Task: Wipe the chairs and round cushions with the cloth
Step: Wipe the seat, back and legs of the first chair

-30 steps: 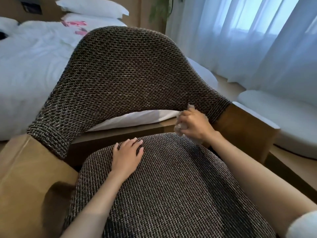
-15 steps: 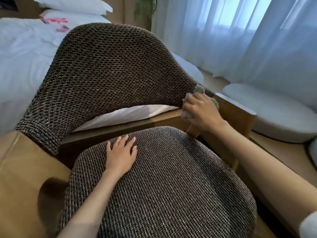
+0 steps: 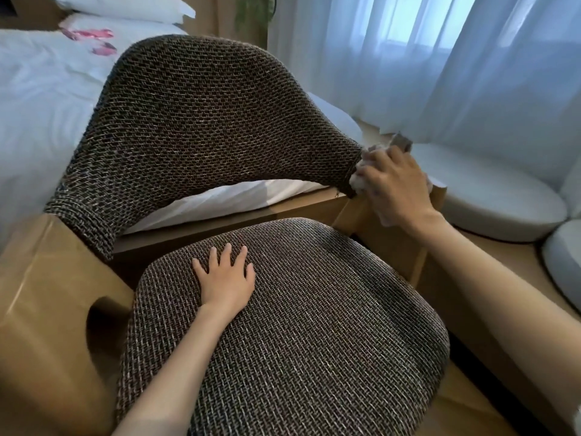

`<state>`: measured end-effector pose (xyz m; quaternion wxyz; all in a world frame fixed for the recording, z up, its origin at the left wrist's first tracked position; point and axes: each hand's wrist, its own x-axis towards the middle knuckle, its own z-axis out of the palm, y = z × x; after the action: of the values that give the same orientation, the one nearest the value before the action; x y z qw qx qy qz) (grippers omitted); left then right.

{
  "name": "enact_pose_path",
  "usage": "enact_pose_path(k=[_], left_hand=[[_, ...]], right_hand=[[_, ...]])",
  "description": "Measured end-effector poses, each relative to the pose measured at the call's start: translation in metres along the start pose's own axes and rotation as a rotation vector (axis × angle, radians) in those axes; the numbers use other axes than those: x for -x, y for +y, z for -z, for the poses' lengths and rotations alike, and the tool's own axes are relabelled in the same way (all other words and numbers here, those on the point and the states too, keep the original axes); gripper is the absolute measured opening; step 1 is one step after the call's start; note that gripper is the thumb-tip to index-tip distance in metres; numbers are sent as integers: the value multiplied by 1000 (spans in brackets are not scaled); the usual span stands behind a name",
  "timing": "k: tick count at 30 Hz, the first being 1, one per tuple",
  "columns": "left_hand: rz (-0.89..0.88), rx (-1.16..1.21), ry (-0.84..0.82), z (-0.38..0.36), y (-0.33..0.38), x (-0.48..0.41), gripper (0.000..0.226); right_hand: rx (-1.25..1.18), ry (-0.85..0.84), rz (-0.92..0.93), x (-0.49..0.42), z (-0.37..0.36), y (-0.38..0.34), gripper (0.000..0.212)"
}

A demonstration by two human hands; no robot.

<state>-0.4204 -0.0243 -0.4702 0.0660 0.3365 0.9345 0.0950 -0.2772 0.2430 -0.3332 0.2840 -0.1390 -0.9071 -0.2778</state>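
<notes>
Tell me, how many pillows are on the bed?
2. The top pillow lies at the head of the bed, and the lower pillow sits partly under it. More may be hidden past the picture's edge.

Standing here, I can't make out any writing, label, brand or number on anything.
</notes>
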Motion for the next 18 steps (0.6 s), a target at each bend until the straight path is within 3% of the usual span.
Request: enact_pose_path(k=[2, 5, 7, 9, 12, 14, 18], left_hand=[[18, -1, -30, 0, 7, 4, 52], [2, -8, -67, -2, 28, 17, 53], [-41, -11, -74, -6, 39, 25, 53], [-83, -10, -69, -10, 46, 31, 53], [-148, 13, -52, -15, 53, 36, 51], [-186, 40, -44, -18, 61, 37, 51], [-235, 47, -45, -21, 71, 37, 51]], right_hand=[[-12, -2, 18, 14, -4, 0, 25], [-36, -218, 131, 53, -24, -23, 15], [-11, -266, 185, 73, -30, -35, 9], [-49, -185, 226, 70, -23, -33, 21], [78, -40, 196, 55, 12, -14, 21], [89, 104, 117, 36, 35, 9, 25], [-13, 165, -42, 38, 35, 25, 22]])
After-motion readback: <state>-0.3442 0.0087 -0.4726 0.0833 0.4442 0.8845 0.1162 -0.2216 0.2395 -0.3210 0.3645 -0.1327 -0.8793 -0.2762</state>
